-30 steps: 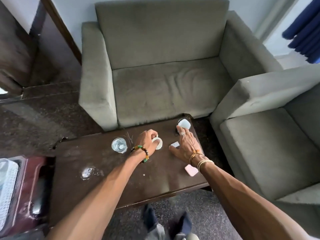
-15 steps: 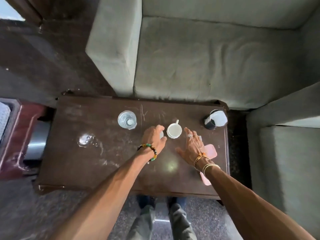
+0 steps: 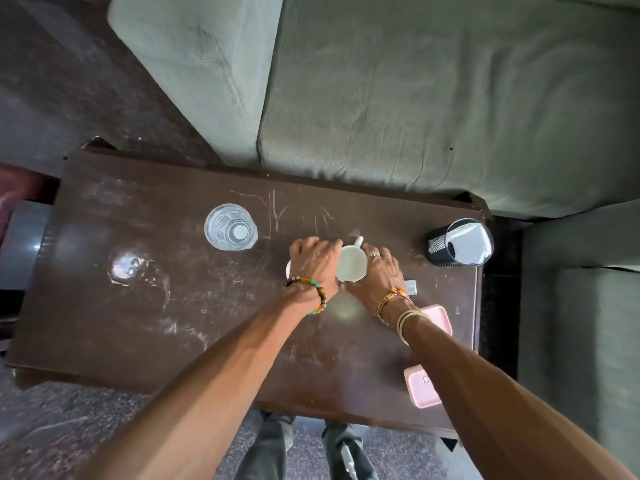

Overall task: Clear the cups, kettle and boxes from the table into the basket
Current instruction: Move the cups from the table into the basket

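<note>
Head view: white cup (image 3: 351,263), upright mid-table (image 3: 138,323). The right hand (image 3: 379,271) lies against its right side, fingers fairly straight and not clasping, likely bracing it for pickup. Left hand (image 3: 313,263) curls over a mostly hidden white object just left of the cup, and I cannot tell whether it grips; the kettle (image 3: 460,242) and pink boxes (image 3: 438,318) are still on the table.
</note>
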Demonstrator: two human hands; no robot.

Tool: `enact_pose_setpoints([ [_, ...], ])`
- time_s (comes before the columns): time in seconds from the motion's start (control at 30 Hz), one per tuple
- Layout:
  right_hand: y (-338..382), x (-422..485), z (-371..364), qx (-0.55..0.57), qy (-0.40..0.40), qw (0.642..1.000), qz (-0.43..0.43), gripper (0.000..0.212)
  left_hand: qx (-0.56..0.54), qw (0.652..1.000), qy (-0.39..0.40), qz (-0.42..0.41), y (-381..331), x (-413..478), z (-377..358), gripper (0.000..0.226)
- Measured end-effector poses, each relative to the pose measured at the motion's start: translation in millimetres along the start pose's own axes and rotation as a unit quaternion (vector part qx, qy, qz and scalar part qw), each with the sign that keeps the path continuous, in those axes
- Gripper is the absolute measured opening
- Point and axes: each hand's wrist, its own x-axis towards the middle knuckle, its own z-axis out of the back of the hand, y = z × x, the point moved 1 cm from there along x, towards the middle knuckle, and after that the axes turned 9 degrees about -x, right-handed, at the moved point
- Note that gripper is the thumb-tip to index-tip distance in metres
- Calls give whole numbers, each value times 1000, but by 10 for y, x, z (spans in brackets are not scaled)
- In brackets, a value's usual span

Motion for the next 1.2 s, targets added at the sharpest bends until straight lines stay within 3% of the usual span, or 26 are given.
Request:
enact_pose_setpoints([
  [0.27, -1, -127, -6, 72, -44, 996, 32, 66, -29, 997, -37, -54, -13, -80, 49, 50],
  [0.4, 115, -492, 479, 46, -54, 996, 62, 63, -66, 990, -102, -76, -212, -414, 488, 60],
  [0.53, 416, -916, 1193, 39, -61, 991, 109, 59, -89, 983, -159, -35, -395, -817, 1112, 57],
  [0.63, 766, -1263, 1740, 30, -63, 986, 152, 60, -170, 969, -179, -6, -449, -1157, 1716, 49],
  [0.77, 1352, -1648, 2262, -9, -62, 971, 232, 63, -326, 924, -192, 56, -344, -1682, 2440, 48],
  [0.93, 2159, -2130, 2547, -38, -87, 942, 321, 58, -433, 860, -246, 111, 82, -2412, 3101, 46],
  [1.07, 2815, -2571, 2453, -38, -106, 922, 371, 62, -484, 812, -294, 139, 509, -3039, 3409, 51],
  [1.2, 3346, -2927, 2064, -55, -112, 908, 400, 67, -500, 794, -312, 151, 1010, -3630, 3438, 50],
])
